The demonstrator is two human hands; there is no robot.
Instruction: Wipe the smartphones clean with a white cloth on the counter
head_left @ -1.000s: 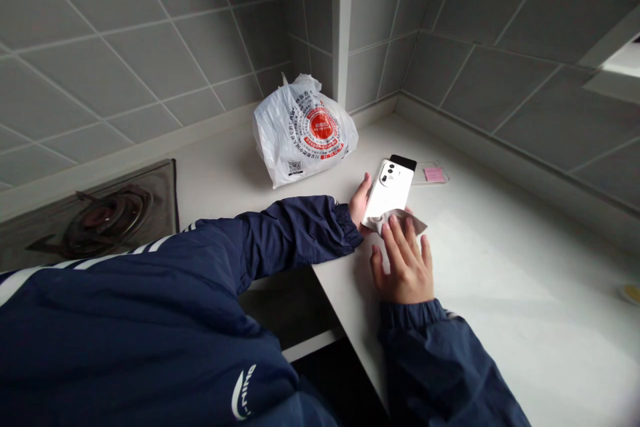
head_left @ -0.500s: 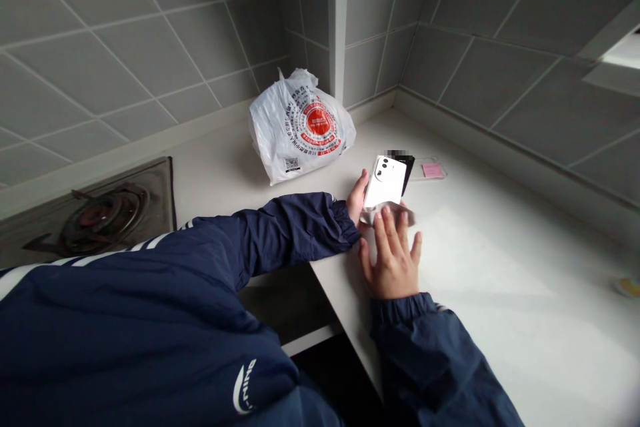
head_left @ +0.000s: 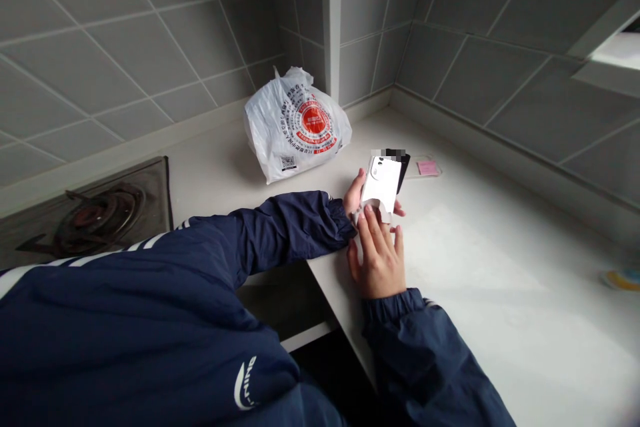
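Note:
My left hand [head_left: 355, 195] grips a white phone [head_left: 383, 180] by its edges, camera side up, just above the white counter [head_left: 480, 280]. My right hand [head_left: 379, 255] lies with fingers stretched over a small grey cloth [head_left: 373, 215], pressing it against the phone's lower end. Most of the cloth is hidden under the fingers. A dark object [head_left: 403, 163] shows behind the phone's far edge.
A white plastic bag [head_left: 295, 123] with red print sits near the tiled corner. A small clear packet with a pink card [head_left: 426, 167] lies beyond the phone. A gas burner [head_left: 85, 210] is at the left. A yellow object [head_left: 620, 278] sits at the far right.
The phone has tilted up more steeply in my left hand. My right hand with the cloth has slid left and nearer the phone's lower end.

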